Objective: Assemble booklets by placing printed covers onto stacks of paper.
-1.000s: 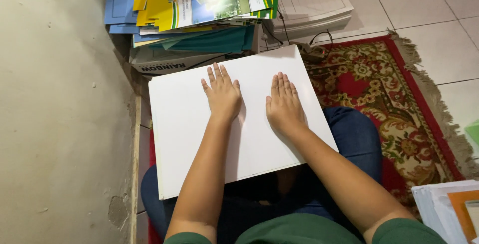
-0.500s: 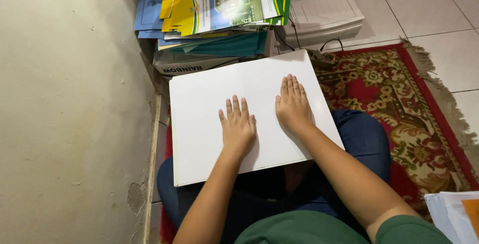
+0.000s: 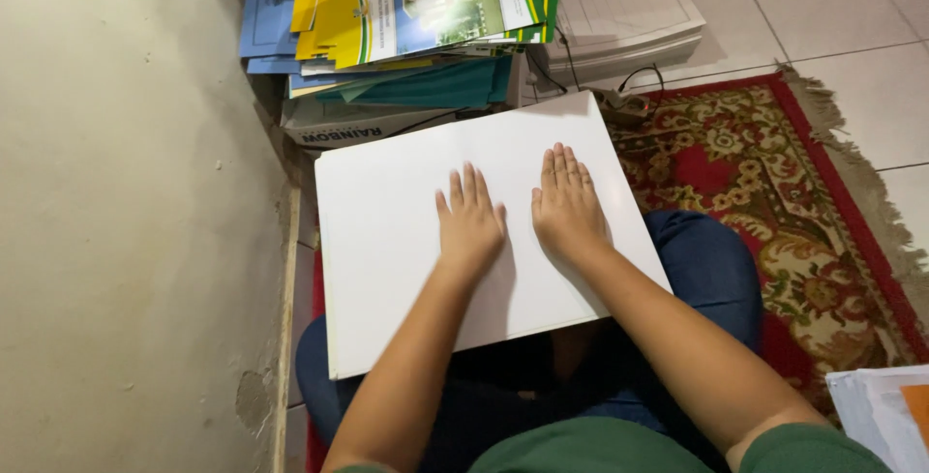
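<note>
The white sheet of board (image 3: 406, 241) serves as the reference landmark. It lies flat across the lap of the seated person, supported on the legs in blue jeans (image 3: 711, 265), with one corner toward the wall (image 3: 116, 221) and its far edge toward the stacked material.

Left hand (image 3: 470, 223): open, palm down, fingers extended and slightly spread. It rests flat on the board surface, near the centre of the board.

Right hand (image 3: 567, 204): open, palm down, fingers extended and held close together. It rests flat on the board, just beside the left hand, toward the right edge of the board. The two hands are close but do not touch. Neither hand grips anything.

Beyond the far edge of the board:
- A stack of folders and booklets (image 3: 406, 9) in blue, yellow, green and teal.
- A grey cardboard box (image 3: 339, 125) under that stack, just past the far left corner of the board.
- A pile of white printed paper (image 3: 624, 18) on the tiled floor (image 3: 832, 9), to the right of the stack.
- A dark cable (image 3: 639, 81) between the paper pile and the far right corner of the board.

Right of the board: a red patterned rug (image 3: 774, 183) with a fringed edge, under the person. At the near right, well apart from the board, more white papers (image 3: 871, 415) lie on the rug.

Left of the board: the plain wall, with a wooden strip (image 3: 286, 318) running along its base.
</note>
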